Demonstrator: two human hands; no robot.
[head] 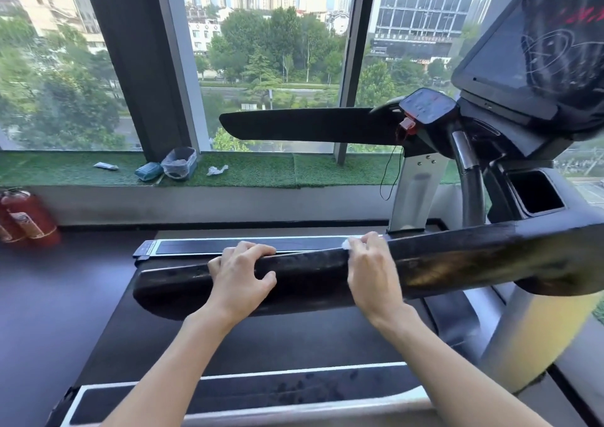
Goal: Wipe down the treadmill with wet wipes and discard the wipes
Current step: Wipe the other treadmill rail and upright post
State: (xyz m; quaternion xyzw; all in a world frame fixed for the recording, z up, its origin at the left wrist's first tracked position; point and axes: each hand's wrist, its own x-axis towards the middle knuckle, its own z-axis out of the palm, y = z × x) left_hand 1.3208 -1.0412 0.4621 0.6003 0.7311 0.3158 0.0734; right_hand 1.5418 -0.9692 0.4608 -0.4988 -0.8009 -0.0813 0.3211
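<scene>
A black treadmill fills the view, its near handrail (pixel 441 263) running across the middle. My left hand (pixel 240 271) grips this handrail, fingers curled over its top and thumb on the near side. To its right, my right hand (pixel 372 265) wraps over the same rail and holds a white wet wipe (pixel 345 243) against its far top edge; only a small corner of the wipe shows. The far handrail (pixel 304 127) and the console screen (pixel 539 51) lie beyond. The belt (pixel 261 335) is below my arms.
On the green turf windowsill (pixel 261 171) sit a blue wipes pack (pixel 148 170), a small bin lined with a clear bag (pixel 179 162), a crumpled used wipe (pixel 216 170) and a white tube (pixel 105 166). Red fire extinguishers (pixel 26 219) stand at left on the floor.
</scene>
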